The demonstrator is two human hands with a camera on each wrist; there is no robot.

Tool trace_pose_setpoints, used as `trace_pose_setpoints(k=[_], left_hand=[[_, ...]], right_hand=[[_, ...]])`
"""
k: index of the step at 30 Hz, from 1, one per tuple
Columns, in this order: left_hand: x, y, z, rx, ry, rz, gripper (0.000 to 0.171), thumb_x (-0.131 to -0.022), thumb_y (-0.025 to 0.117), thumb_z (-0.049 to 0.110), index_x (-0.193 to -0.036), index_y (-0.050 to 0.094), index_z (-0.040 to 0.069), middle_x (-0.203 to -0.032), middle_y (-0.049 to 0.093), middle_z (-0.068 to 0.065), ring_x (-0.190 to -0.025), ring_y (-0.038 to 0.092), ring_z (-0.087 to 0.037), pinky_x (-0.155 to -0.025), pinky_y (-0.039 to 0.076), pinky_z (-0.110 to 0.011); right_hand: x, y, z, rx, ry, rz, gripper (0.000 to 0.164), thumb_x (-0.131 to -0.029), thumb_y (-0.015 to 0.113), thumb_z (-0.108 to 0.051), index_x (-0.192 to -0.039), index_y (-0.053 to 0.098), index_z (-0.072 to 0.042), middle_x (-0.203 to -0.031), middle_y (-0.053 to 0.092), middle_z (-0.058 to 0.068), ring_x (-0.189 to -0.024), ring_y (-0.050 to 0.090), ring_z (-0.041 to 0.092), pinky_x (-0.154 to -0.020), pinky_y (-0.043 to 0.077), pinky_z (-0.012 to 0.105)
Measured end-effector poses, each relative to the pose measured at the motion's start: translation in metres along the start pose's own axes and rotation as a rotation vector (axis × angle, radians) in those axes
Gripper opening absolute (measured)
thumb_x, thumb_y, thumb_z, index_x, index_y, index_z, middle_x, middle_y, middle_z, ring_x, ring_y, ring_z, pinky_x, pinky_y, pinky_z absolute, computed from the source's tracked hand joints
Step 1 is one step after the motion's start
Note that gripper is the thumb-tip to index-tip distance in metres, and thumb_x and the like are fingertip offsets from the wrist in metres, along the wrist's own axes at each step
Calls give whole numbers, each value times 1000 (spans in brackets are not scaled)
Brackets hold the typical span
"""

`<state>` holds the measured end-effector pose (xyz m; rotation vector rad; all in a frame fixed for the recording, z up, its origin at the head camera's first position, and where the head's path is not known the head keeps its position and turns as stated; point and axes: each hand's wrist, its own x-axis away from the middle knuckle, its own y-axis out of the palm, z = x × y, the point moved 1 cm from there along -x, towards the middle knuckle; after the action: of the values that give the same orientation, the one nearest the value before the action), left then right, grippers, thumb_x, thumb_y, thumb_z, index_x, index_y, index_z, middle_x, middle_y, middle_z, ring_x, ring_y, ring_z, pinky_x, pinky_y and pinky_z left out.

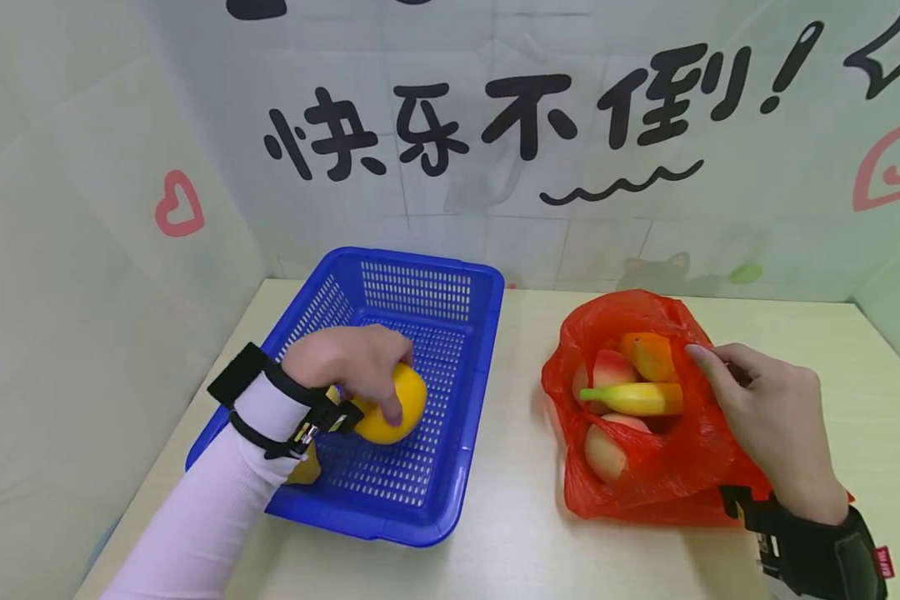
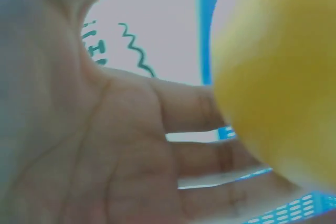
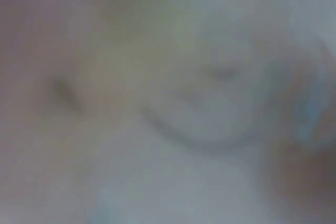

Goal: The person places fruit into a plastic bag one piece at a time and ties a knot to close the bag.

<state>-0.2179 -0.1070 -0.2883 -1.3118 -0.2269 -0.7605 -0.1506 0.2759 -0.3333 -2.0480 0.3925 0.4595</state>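
Note:
Over the blue basket (image 1: 480, 400), my left hand (image 1: 360, 367) grips a smooth, rounded yellow fruit (image 1: 401, 408) from above. The left wrist view shows this fruit large beside the palm, with the fingers reaching round it. At the right, my right hand (image 1: 772, 417) pinches the rim of a red plastic bag (image 1: 690, 475) between thumb and fingers. Inside the bag lie a yellow banana (image 1: 637, 399) with a green tip, an orange-yellow fruit (image 1: 647, 354), and several pinkish fruits (image 1: 607, 454). The right wrist view is too blurred to read.
Another yellowish piece (image 1: 305, 468) lies in the basket's near left part, partly hidden by my left wrist. Basket and bag stand on a pale wooden table (image 1: 521, 467). Behind rises a white printed cloth (image 1: 450, 192) with black characters; another white sheet (image 1: 82, 208) hangs at the left.

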Motion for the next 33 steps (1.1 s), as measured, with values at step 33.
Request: trace_pose_setpoints(k=[33], left_hand=[[-33,-3,125,172,457,304,60,-77,80,36,-123,52,8,-105,59,-2,-95,54,-14,-71,49,-18]], right_hand=[[0,2,-3,-6,-10,5,21,-91,71,-20,-91,74,0,-67,65,13,-58,41,2,-53,36,6]])
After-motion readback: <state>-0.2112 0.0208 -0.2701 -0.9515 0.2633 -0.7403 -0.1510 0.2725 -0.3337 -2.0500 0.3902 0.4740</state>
